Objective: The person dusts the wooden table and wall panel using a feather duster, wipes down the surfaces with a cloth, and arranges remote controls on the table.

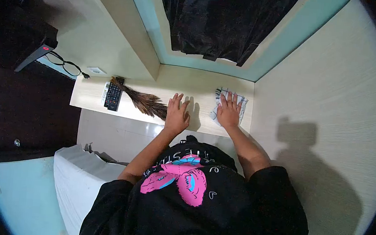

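Note:
My right hand [229,113] lies flat with fingers spread on a white checked cloth [243,105], pressing it against the pale shelf [164,77] near its right end. My left hand [178,114] is over the middle of the shelf, fingers stretched out and nothing held in them. Just left of that hand lies a brown feather duster [144,101], its tip beside or partly under the hand; whether they touch I cannot tell. The duster's handle end reaches the remote controls at the shelf's left end.
A black remote control [114,95] and a white remote [105,94] lie at the left. A black cable with a plug [70,66] hangs near a wall socket [96,70]. A wall [332,84] bounds the right side. A white-covered bed [76,184] stands at lower left.

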The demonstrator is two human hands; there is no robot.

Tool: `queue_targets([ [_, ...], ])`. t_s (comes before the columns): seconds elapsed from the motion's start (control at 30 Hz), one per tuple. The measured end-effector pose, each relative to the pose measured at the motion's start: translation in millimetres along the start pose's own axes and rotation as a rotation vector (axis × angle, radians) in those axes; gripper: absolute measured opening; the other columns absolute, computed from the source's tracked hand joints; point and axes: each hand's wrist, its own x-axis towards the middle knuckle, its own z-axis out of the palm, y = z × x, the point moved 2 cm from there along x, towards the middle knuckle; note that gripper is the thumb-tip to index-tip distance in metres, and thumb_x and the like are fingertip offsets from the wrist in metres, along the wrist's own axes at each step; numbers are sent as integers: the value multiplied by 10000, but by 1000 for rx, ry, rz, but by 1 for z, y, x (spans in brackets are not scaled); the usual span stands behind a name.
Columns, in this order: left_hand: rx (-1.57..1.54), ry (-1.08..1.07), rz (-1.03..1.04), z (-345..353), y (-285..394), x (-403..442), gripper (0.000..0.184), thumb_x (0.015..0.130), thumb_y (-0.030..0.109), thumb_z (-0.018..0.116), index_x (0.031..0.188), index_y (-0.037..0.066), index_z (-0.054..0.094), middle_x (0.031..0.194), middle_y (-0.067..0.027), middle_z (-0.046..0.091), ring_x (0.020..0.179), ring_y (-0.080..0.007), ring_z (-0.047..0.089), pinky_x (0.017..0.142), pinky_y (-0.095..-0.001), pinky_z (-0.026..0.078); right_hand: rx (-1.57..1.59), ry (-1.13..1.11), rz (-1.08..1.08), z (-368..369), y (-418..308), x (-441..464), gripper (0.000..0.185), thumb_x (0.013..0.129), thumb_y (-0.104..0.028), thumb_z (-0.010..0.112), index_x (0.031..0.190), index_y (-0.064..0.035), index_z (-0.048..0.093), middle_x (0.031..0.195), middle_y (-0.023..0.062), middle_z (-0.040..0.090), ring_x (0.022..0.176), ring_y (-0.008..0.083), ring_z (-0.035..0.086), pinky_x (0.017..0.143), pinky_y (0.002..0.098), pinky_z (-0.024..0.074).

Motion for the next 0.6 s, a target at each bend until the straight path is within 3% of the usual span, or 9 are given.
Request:
queue_targets([
  [0.13,-10,10,6,2,5,3,552,818,123,675,1351,36,564,1518,-236,373,1492,-435,249,1225,-595,200,-20,52,-46,-2,0,1,563,979,-329,493,1516,-166,450,1622,184,334,1521,419,231,1196,659,161],
  [0.6,12,16,31,4,11,5,534,816,119,671,1333,25,574,1521,-246,376,1491,-437,257,1223,-591,211,-24,47,-51,-3,-3,5,556,982,-347,491,1508,-170,459,1611,187,347,1518,412,236,1197,646,176],
])
